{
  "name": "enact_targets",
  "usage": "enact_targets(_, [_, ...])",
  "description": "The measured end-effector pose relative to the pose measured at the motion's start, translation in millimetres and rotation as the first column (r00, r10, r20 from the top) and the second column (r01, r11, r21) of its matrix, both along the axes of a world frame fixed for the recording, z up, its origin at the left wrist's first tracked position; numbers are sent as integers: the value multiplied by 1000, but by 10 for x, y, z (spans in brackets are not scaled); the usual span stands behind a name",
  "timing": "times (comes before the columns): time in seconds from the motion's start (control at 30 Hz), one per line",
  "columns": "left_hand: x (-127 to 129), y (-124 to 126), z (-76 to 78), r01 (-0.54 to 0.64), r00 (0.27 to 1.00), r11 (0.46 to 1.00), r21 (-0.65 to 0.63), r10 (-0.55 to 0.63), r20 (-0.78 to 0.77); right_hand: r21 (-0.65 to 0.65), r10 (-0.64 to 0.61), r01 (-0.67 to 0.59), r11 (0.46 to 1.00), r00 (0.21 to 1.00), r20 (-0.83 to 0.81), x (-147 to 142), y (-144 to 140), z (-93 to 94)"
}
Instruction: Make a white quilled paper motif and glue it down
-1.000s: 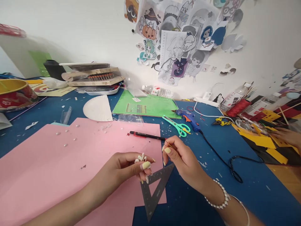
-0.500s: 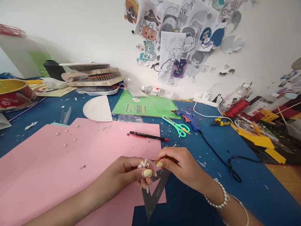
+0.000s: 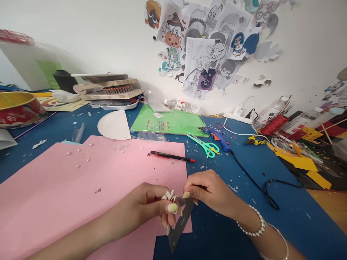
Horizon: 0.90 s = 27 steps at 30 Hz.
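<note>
My left hand (image 3: 159,207) pinches a small white looped piece (image 3: 169,196), which looks like a bow or flower, between thumb and fingers. Close beside it on the right, my right hand (image 3: 202,189) is closed, thumb against forefinger. The small pointed tool with a yellow handle that showed in this hand half a second ago is now mostly hidden by the fingers. Beneath both hands a dark triangle ruler (image 3: 180,227) lies on pink paper (image 3: 130,173); the hands cover part of it. Above them rests a black and red pen (image 3: 172,156).
Turquoise scissors (image 3: 204,145) and a blue glue gun (image 3: 217,137) with a trailing black cable lie right of the pen. Several pearl beads (image 3: 78,166) dot the paper. A green sheet (image 3: 176,124), a white plate piece (image 3: 115,124) and a plastic bottle (image 3: 183,105) are farther back.
My left hand has shifted slightly right with the white piece. My right hand has turned a little, so the yellow-handled tool's tip no longer shows.
</note>
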<state>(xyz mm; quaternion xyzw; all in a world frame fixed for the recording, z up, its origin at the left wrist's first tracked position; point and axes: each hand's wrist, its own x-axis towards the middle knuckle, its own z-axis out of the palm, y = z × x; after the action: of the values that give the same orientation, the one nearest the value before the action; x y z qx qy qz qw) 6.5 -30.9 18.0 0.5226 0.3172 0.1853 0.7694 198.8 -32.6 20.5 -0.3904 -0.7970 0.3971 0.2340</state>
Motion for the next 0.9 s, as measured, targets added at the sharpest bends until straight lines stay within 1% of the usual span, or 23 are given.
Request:
enact_targets(0.1, [-10, -18, 15, 44, 999, 998, -55, -44, 0, -103, 36, -39, 994, 999, -28, 5, 8, -2])
enact_targets(0.17, [-11, -36, -2, 85, 996, 993, -82, -85, 9, -180, 82, -90, 979, 995, -55, 13, 14, -16])
enact_targets(0.27, [-3, -57, -48, 159, 987, 983, -87, -159, 11, -290, 167, -189, 938, 981, -97, 26, 18, -54])
enact_targets(0.33, [2, -63, -69, 203, 979, 976, -82, -204, 2, -349, 199, -228, 909, 973, -116, 33, 19, -81])
enact_targets(0.43, [1, -64, -68, 229, 973, 971, -62, -231, -22, -416, 226, -267, 869, 963, -146, 33, 23, -103])
enact_targets(0.53, [-5, -63, -49, 242, 969, 969, -46, -244, -41, -452, 254, -309, 837, 950, -179, 28, 28, -96])
enact_targets(0.63, [-10, -60, -30, 245, 969, 969, -28, -246, -26, -464, 255, -313, 829, 949, -185, 24, 34, -78])
enact_targets(0.8, [-12, -47, -7, 230, 973, 973, 8, -230, -16, -483, 191, -264, 835, 962, -196, 32, 42, -85])
enact_targets(0.9, [-6, -47, -5, 230, 973, 973, 2, -230, -3, -510, 162, -244, 825, 966, -200, 34, 37, -105])
